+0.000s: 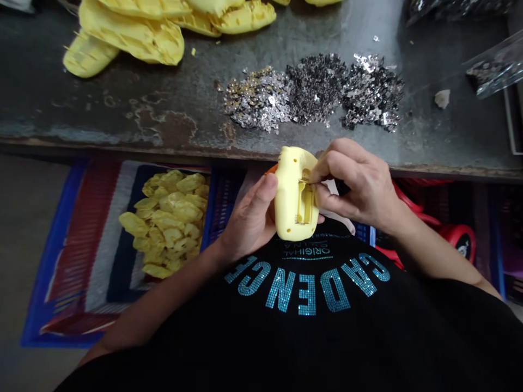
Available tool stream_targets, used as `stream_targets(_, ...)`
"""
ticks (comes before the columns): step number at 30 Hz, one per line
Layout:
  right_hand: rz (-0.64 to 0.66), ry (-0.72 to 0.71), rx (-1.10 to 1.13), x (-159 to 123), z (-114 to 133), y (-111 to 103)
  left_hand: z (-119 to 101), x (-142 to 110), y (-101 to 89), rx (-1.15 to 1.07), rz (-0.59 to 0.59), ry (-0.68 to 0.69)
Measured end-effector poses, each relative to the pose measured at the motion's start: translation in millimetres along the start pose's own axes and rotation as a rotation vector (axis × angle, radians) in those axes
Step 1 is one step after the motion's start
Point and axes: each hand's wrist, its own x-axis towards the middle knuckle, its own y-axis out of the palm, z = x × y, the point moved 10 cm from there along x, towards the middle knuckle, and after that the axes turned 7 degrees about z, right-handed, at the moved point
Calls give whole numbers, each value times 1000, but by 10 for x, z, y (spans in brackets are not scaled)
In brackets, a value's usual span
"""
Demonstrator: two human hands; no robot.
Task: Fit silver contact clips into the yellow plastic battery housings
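Note:
My left hand (254,215) is closed around a pale yellow plastic housing (287,204), held upright just in front of the bench edge. An open battery compartment (304,204) faces me, with thin metal pieces showing at its top and bottom ends. At the upper right of this compartment, the thumb and fingertips of my right hand (359,182) are pinched together. Whatever lies between those fingertips is too small and covered to make out. A bit of orange shows behind the housing by my left thumb.
Small metal contact pieces lie in heaps (316,90) on the worn grey bench (196,103). Yellow plastic shells (134,32) are piled at its back left. Below, a blue crate (35,294) holds yellow parts (171,218); red items (455,239) sit at lower right.

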Motion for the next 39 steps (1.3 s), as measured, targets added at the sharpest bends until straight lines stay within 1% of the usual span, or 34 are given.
stream_targets(3, -69, 70, 222, -28, -97, -26, 30, 4, -11, -6, -9, -45)
stream_targets(6, -98, 143, 325, -63, -183, -20, 21, 3, -21, 10, -22, -41)
stream_targets(9, -87, 180, 333, -77, -212, -11, 28, -9, -38, 30, -48, -37)
stream_targets(12, -79, 175, 316, -73, -195, -17, 34, -30, -58, 40, -85, -25)
stream_targets(17, -92, 169, 290, -88, -173, -4, 16, -39, -58, 43, -86, 16)
stream_targets(20, -116, 150, 265, -114, -156, -5, 4, -23, -58, 46, -72, 37)
stream_targets(24, -107, 126, 208, -142, -134, -5, 21, 8, -58, 23, -55, 30)
stream_targets(29, -144, 95, 132, -203, -96, -88, 48, 43, -52, -68, -10, 19)
stream_targets(31, -153, 61, 58, -228, -49, -100, 57, 52, -48, -74, 1, 6)
stream_targets(33, -174, 1, -62, -254, 24, -97, 61, 58, -33, -65, 10, -11)
stream_targets(36, -212, -94, -221, -296, 120, -49, 46, 63, -16, -40, 6, -22)
stream_targets(39, -222, -136, -265, -329, 147, 11, 23, 69, -30, 2, -7, -11)
